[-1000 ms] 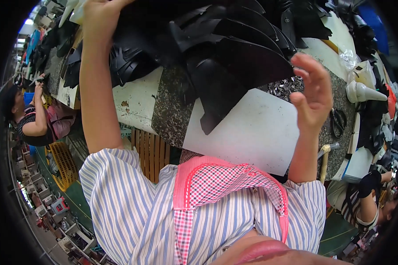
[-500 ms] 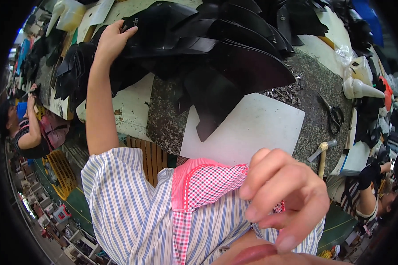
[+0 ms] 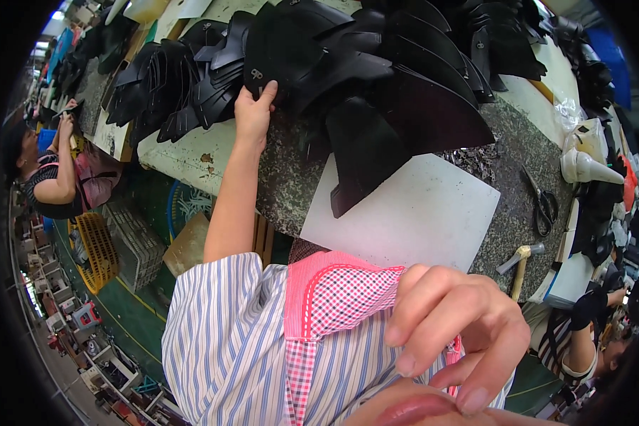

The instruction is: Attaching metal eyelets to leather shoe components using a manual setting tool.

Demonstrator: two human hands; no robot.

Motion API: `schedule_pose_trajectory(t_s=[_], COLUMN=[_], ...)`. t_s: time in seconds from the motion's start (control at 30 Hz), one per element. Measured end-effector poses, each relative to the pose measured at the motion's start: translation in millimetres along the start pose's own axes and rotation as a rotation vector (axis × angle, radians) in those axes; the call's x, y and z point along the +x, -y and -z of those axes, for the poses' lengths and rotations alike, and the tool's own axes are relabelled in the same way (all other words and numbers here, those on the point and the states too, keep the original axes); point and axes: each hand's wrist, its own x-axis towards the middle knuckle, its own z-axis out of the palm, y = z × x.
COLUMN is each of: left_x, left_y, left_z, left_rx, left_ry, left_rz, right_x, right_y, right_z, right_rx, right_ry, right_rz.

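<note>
At the left of the workbench, my left hand (image 3: 254, 117) grips the lower edge of a black leather-like piece (image 3: 284, 53), thumb and fingers closed on it. A small metal fitting shows on that piece just above my fingers. Close to the camera, my right hand (image 3: 468, 319) is raised with its fingers loosely bent and apart, and nothing shows in it. Another black cut piece (image 3: 366, 145) hangs over a white board (image 3: 412, 213) on the bench, below a fanned stack of large black pieces (image 3: 426, 78).
Fanned black pieces (image 3: 170, 85) lie left of my hand. Small metal parts (image 3: 476, 160) are scattered beside the white board. Black-handled scissors (image 3: 544, 209), a hammer (image 3: 520, 270) and a white nozzle bottle (image 3: 586, 168) are at right. People work on both sides. A yellow basket (image 3: 96, 248) stands on the floor.
My left hand has moved right and toward me, gripping a black piece by its lower edge. The view has shifted slightly. My right hand stays raised in nearly the same pose.
</note>
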Motion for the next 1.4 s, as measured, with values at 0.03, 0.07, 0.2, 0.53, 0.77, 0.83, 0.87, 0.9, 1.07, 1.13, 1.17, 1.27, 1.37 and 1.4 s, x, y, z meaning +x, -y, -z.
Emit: schedule_pose_trajectory(t_s=[0.03, 0.07, 0.2, 0.53, 0.77, 0.83, 0.87, 0.9, 1.07, 1.13, 1.17, 1.27, 1.37, 1.4], left_x=[2.0, 3.4, -5.6, 134.7, 183.4, 209.8, 194.1, 193.2, 115.6, 43.0, 23.1, -61.6, -87.0, -84.7], left_y=[1.0, 0.2, -72.0, -251.6, -84.6, -68.6, -80.9, -90.9, -143.6, -140.5, -116.9, -87.0, -40.4, -36.4], left_z=[-0.4, -1.3, -5.6, 15.1, -44.4, -33.6, -46.2, -38.0, -29.5, -45.4, -76.8, -113.7, -136.5, -141.1], left_rx=[0.001, -0.044, 0.359, 1.019, 1.645, 1.532, 1.491, 1.466, 1.117, 0.902, 0.764, 0.898, 0.948, 0.971], left_ry=[0.004, -0.045, -0.125, 0.778, 0.593, 0.522, 0.518, 0.473, 0.285, 0.36, 0.489, 0.485, 0.489, 0.529], left_rz=[-0.004, -0.226, -0.797, -0.427, -0.636, -0.602, -0.744, -0.914, -0.989, -0.944, -0.993, -1.165, -1.045, -1.088], right_x=[-1.1, -2.1, -10.0, -16.6, -15.7, -23.4, -40.6, -55.5, -94.0, -89.3, -97.6, -91.7, -96.0, -97.4], right_y=[0.3, 0.6, 12.1, 18.7, 19.0, 21.1, 23.6, 22.8, -1.0, -28.6, -30.2, -32.6, -35.9, -33.5], right_z=[0.7, 1.6, 1.8, 3.8, 25.9, 54.5, 64.9, 75.5, 179.6, 185.6, 189.2, 187.5, 196.9, 196.6], right_rx=[-0.005, -0.01, -0.043, -0.045, -0.123, -0.174, -0.452, -0.71, -1.526, -1.565, -1.639, -1.811, -1.811, -1.816], right_ry=[0.009, 0.017, -0.009, -0.058, -0.006, 0.135, -0.114, -0.332, -0.596, -0.508, -0.503, -0.421, -0.357, -0.35], right_rz=[0.007, 0.016, 0.0, 0.035, 0.053, 0.137, 0.156, 0.165, -0.567, -0.612, -0.638, -0.717, -0.671, -0.668])
